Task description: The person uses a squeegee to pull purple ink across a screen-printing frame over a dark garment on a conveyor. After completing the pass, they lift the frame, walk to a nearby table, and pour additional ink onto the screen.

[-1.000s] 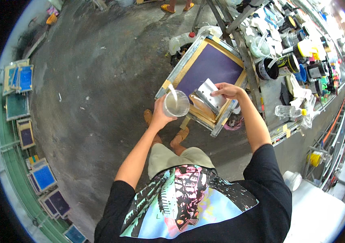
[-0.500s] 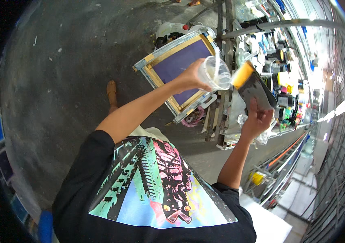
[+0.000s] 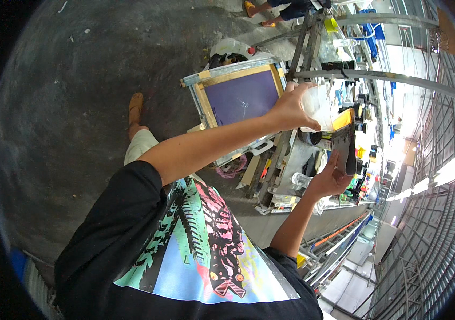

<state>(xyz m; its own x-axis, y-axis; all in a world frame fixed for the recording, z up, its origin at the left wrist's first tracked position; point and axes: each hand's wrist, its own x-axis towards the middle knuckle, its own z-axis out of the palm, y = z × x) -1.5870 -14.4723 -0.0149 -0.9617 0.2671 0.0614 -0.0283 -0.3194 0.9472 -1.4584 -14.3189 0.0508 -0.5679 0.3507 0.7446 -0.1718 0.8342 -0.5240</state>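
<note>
My left hand [image 3: 290,111] is wrapped round a translucent plastic cup [image 3: 319,105], tipped on its side toward the right. The cup's contents are hidden by its wall. In my right hand [image 3: 330,180] is a squeegee with a dark grey, stained body [image 3: 342,143] and an orange-yellow blade [image 3: 341,120]. The blade points up and away, close beside the cup; whether they touch I cannot tell. Left of the cup, beyond my left forearm, a wood-edged printing screen [image 3: 238,98] with purple mesh leans at a slant.
A cluttered metal-framed bench [image 3: 281,176] runs along the right, with many tubs and a clear bottle [image 3: 302,180] on it. A metal bar [image 3: 398,78] crosses above. Another person's legs [image 3: 270,12] stand at the top. A pink bundle [image 3: 231,166] lies under the screen.
The view has swung, and both hands now appear further right over the bench. The cup's mouth has turned away from view. The squeegee stands more upright, seen more edge-on.
</note>
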